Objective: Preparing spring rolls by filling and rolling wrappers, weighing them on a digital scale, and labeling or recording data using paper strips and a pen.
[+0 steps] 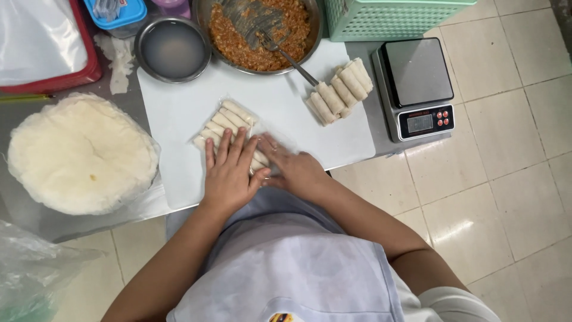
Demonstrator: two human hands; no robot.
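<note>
Clear plastic bag of pale rolled spring rolls lies on the white plastic cutting board, near its front edge, w/ both hands pressed flat on it. Approx. 5 rolls show in the bag; more may sit under the hands, can't tell. Left hand lies palm down, fingers spread over the bag's near end. Right hand lies flat beside it, fingers touching the bag's right side; the 2 hands meet at the thumbs. Neither is clenched on anything.

Largest to smallest around them: 1 steel table carries the lot. 1 round stack of white rice-paper wrappers in thin plastic sits left of the board. 1 large steel bowl of orange-brown minced filling stands at the board's far edge, w/ 1 metal fork resting in it, handle pointing toward the person. 1 black-and-silver digital kitchen scale sits just right of the board. 1 small steel bowl of cloudy water sits left of the filling bowl. 1 loose row of approx. 6 unbagged spring rolls lies on the board's right part, well apart from the bag. 1 green plastic basket is at the top, behind the scale.
</note>
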